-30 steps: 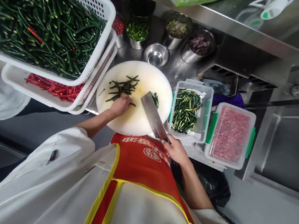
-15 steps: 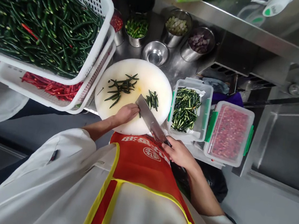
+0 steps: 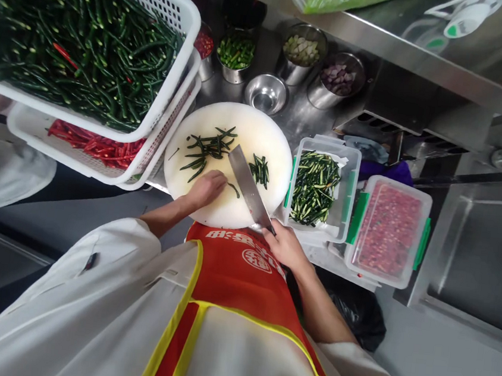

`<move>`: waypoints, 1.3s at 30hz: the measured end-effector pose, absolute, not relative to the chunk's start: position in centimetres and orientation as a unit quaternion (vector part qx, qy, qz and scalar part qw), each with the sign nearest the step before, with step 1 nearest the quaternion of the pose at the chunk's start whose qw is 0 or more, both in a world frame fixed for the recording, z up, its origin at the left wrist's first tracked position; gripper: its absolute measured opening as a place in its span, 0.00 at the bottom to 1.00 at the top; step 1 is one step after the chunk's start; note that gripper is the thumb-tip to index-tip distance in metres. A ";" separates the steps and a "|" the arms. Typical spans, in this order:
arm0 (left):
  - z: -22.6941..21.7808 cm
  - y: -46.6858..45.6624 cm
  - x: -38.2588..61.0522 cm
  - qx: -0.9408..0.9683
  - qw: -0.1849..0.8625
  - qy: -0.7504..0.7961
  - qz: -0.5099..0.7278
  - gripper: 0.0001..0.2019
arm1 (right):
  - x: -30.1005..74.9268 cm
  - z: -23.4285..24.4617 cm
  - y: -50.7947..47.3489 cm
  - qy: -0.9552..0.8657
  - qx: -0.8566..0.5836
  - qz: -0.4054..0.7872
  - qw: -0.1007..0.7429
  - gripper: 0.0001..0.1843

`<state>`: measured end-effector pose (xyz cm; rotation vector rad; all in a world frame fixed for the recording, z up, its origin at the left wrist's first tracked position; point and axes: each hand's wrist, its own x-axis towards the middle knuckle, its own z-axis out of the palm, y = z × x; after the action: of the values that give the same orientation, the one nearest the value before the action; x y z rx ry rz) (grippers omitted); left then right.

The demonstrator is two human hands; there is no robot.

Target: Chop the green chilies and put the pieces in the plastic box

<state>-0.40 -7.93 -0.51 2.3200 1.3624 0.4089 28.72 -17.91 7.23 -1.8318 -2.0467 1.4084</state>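
Note:
A round white cutting board (image 3: pixel 231 210) lies in front of me. My right hand (image 3: pixel 284 246) grips the handle of a cleaver (image 3: pixel 246 183), whose blade lies slanted across the board. My left hand (image 3: pixel 206 187) rests on the board with fingers curled on a single green chili (image 3: pixel 234 190) just left of the blade. A loose bunch of whole green chilies (image 3: pixel 208 149) lies at the board's back left. A small heap of cut chili pieces (image 3: pixel 260 170) sits to the right of the blade.
A white basket of green chilies (image 3: pixel 69 43) is stacked on a basket of red chilies (image 3: pixel 94 146) at left. A clear tub of cut green chilies (image 3: pixel 316 186) and a tub of red bits (image 3: pixel 388 229) stand right. Steel bowls (image 3: pixel 265 92) line the back.
My left hand drew one chili from the bunch toward the board's front. The cleaver swung left from the cut heap and now lies beside that chili; my right hand shifted left.

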 end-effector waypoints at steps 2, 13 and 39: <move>0.3 -7.8 -2.4 0.783 0.175 0.581 0.136 0.13 | 30.1 8.2 -18.5 -0.667 -0.573 0.475 0.031 0.15; -0.5 -10.7 -1.0 0.816 0.261 0.509 0.082 0.12 | 31.1 8.0 -18.5 -0.650 -0.615 0.447 0.003 0.14; -3.2 -10.6 0.4 0.867 0.265 0.382 0.179 0.14 | 32.4 12.0 -17.8 -0.685 -0.546 0.477 -0.069 0.10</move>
<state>0.42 -10.64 -3.22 2.3432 1.0336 0.4824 32.38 -17.76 12.00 -1.7962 -2.2510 1.5684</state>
